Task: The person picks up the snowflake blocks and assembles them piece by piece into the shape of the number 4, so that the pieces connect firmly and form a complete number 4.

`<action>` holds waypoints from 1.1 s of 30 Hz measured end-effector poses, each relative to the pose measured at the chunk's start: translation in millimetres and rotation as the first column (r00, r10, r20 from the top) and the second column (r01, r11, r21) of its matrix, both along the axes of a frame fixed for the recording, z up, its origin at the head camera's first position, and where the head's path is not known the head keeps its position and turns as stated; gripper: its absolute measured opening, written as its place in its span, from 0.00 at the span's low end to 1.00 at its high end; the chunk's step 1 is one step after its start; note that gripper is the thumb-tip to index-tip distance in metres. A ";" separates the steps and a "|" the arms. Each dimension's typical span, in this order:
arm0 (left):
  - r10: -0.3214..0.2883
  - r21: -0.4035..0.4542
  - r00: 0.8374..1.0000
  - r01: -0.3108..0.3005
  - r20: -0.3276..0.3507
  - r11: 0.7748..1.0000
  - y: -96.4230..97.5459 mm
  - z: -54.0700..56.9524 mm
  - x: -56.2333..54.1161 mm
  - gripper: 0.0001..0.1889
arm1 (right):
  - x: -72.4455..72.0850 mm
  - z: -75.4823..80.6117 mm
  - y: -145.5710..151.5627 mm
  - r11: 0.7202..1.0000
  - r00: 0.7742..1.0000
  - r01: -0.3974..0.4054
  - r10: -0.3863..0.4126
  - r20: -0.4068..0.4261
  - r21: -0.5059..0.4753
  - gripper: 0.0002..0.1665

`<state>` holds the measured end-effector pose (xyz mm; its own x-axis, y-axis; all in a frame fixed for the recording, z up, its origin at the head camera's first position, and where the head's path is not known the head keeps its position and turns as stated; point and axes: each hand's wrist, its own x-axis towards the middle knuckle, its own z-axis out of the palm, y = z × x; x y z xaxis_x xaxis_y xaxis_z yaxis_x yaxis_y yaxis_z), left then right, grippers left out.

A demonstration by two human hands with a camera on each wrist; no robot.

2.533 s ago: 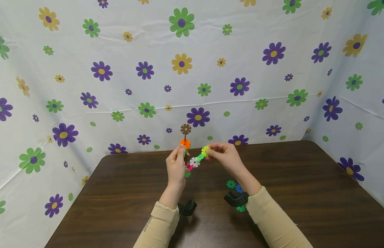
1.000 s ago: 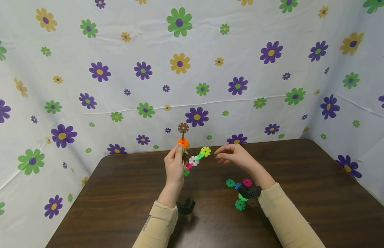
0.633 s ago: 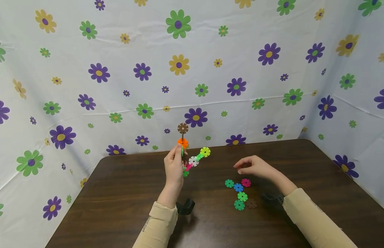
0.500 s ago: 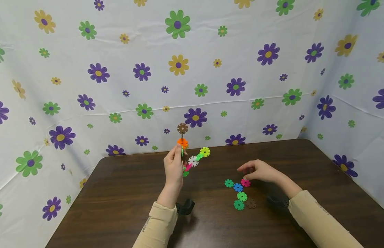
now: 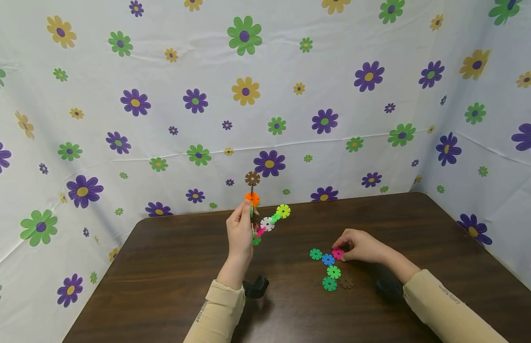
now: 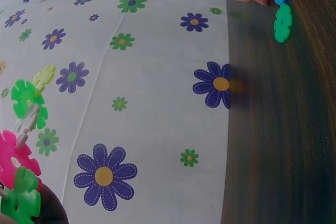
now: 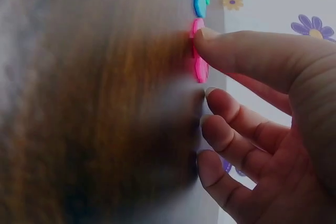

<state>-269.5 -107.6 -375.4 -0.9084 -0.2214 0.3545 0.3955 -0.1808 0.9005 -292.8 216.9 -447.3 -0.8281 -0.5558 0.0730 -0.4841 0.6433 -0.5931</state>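
My left hand (image 5: pixel 241 233) grips a chain of interlocking notched discs above the table. A brown disc (image 5: pixel 252 178) tops it, over an orange disc (image 5: pixel 253 196); a branch on the right runs through a white disc (image 5: pixel 267 224) to a yellow disc (image 5: pixel 283 211). Part of the chain is hidden by the fingers. At the table, thumb and index finger of my right hand (image 5: pixel 363 247) pinch a flat pink disc (image 5: pixel 338 254) at its edges. In the right wrist view the thumb lies against the pink disc (image 7: pixel 200 69), and the other fingers hang curled below.
Beside the pink disc lie a blue disc (image 5: pixel 328 259), a teal disc (image 5: pixel 315 254), a light green disc (image 5: pixel 333 272), another teal disc (image 5: pixel 329 284) and a dark brown disc (image 5: pixel 346 282) on the wooden table (image 5: pixel 184 286). A flowered cloth (image 5: pixel 162 119) hangs behind.
My right hand has let go of the yellow disc on the chain, moved right and down to the table, and taken hold of the pink disc. The left hand keeps its grip, nearly still.
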 end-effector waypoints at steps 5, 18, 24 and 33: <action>-0.002 -0.008 1.000 0.002 -0.011 1.000 -0.2 -1.6 -0.1 0.19 | 1.2 0.9 -4.0 1.000 1.000 -0.013 0.013 0.003 0.007 0.14; 0.005 0.001 1.000 -0.005 -0.023 1.000 2.1 -4.8 -2.3 0.23 | -18.3 19.3 -1.4 0.993 0.982 -0.058 0.076 0.172 -0.106 0.06; 0.014 -0.003 1.000 -0.015 -0.026 1.000 2.7 -3.6 -2.1 0.24 | -32.1 53.5 -14.9 0.964 0.982 0.004 0.046 0.182 -0.264 0.08; 0.004 -0.018 1.000 -0.004 -0.017 1.000 3.3 -1.9 -1.2 0.24 | -32.3 79.4 -58.3 0.827 0.980 0.126 -0.017 0.199 -0.548 0.15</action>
<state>-270.7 -104.3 -377.3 -0.9016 -0.2182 0.3735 0.4110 -0.1627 0.8970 -325.1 158.6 -367.9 -0.8926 -0.4046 0.1987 -0.3011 0.2070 -0.9309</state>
